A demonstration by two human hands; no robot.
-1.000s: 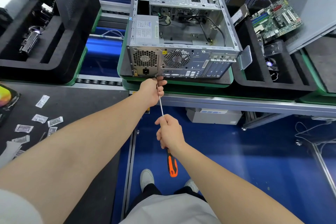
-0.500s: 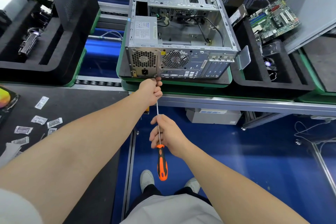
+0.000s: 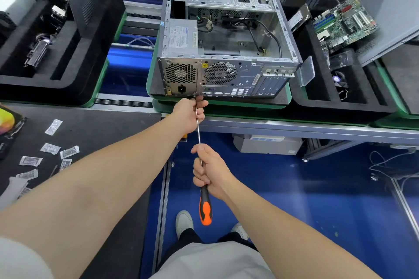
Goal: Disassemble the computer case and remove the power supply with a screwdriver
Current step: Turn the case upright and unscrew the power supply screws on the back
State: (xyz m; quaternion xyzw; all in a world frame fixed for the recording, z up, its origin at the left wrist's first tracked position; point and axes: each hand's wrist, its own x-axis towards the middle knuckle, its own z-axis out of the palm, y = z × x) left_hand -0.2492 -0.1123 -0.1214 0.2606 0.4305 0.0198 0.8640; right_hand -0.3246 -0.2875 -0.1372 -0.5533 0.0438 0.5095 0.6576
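well left of the left hand (image 3: 189,113), small white sachets (image 3: 51,149) lie scattered on a dark mat (image 3: 102,129), and farther up on that side sits a black foam tray (image 3: 68,79) with metal parts in its slots. up and right of the right hand (image 3: 209,170), a green motherboard (image 3: 344,22) leans tilted over a second foam tray (image 3: 353,106) that holds a small fan (image 3: 339,80). a grey box (image 3: 267,145) sits just up and right of the right hand, over the blue floor (image 3: 294,199).

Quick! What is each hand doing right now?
Left hand: closed round the screwdriver shaft, up by the computer case.
Right hand: closed, gripping the screwdriver where shaft meets handle.
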